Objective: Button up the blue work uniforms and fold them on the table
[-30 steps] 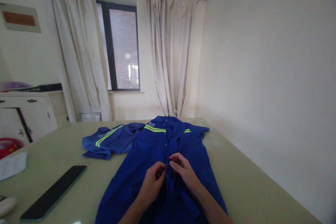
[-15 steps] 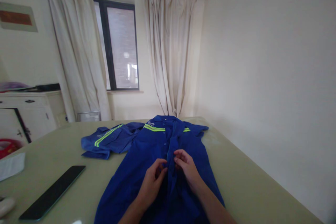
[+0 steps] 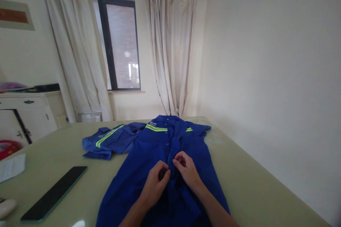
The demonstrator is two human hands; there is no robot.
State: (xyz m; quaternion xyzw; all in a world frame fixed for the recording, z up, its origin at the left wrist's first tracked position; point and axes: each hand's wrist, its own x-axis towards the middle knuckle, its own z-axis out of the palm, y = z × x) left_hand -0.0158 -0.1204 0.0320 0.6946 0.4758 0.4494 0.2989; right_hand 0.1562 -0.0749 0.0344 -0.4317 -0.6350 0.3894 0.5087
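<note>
A blue work shirt (image 3: 144,159) with yellow-green reflective stripes lies front up on the table, its collar at the far end and its front partly unbuttoned. My left hand (image 3: 157,181) pinches the button edge near the middle of the front. On the other side of the opening, my right hand (image 3: 185,168) grips the overlapping front flap between thumb and fingers. Buttons show along the placket above my hands; whatever lies under my fingertips is hidden. A second blue shirt (image 3: 112,140) with the same stripes lies bunched up to the left.
The greenish table (image 3: 255,188) runs along a white wall on the right. A long black flat object (image 3: 54,193) lies at the left, near a white paper (image 3: 12,167) and a white rounded object (image 3: 6,207). A red basin (image 3: 9,149) and a white cabinet (image 3: 32,117) stand beyond.
My right hand has moved slightly left with the flap, bringing it closer to my left hand. The left hand stays almost in place.
</note>
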